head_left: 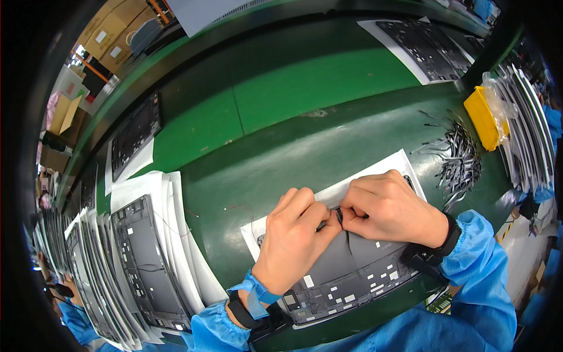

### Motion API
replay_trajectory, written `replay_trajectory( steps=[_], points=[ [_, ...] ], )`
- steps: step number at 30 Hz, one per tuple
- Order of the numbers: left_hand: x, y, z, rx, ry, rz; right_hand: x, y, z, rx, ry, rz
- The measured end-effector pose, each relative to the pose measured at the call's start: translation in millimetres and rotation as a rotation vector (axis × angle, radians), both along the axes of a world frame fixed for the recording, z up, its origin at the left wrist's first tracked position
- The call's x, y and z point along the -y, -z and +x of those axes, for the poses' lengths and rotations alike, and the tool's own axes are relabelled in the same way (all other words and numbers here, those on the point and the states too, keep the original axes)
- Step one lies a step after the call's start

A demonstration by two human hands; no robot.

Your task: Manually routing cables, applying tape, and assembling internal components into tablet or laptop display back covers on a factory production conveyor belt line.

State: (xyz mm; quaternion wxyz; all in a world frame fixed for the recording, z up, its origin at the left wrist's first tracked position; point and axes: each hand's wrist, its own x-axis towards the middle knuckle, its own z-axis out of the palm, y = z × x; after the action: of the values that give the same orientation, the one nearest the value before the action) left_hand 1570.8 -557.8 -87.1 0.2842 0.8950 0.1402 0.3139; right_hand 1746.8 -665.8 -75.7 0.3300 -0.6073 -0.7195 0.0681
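Observation:
Before me lies a dark grey tablet-like housing panel with small white labels, resting on a white sheet. Over its far middle part, my left hand and my right hand meet almost fingertip to fingertip. Both are closed in a pinch on a small black strip, mostly covered by the fingers. A thin dark cable runs from below the fingertips down the panel; whether it joins the strip I cannot tell. Each wrist wears a black band, and the left also a blue strap.
Right of the panel lies a heap of short black strips. Beyond it stand a yellow bin and a stack of sheets. Panels interleaved with white paper pile up at left. More panels lie on the green bench.

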Motion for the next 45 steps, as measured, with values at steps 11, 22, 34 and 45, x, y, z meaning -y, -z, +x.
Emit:
replay_trajectory(
  steps=[11,22,34,45],
  points=[
    [3.2,-4.4,-0.1,-0.079,-0.059,-0.227,-0.4,0.7,4.9,-0.215,0.004,-0.097],
    [4.1,-1.0,1.0,-0.055,-0.035,-0.143,-2.1,5.6,5.4,-0.06,-0.029,0.007],
    [4.7,-19.7,-8.6,-0.082,-0.083,0.01,8.1,-4.1,9.5,-0.088,-0.05,-0.001],
    [100.3,-79.0,-90.6,-0.544,-0.555,-0.584,43.7,-4.1,24.4,-0.703,0.291,-0.117]
  ],
)
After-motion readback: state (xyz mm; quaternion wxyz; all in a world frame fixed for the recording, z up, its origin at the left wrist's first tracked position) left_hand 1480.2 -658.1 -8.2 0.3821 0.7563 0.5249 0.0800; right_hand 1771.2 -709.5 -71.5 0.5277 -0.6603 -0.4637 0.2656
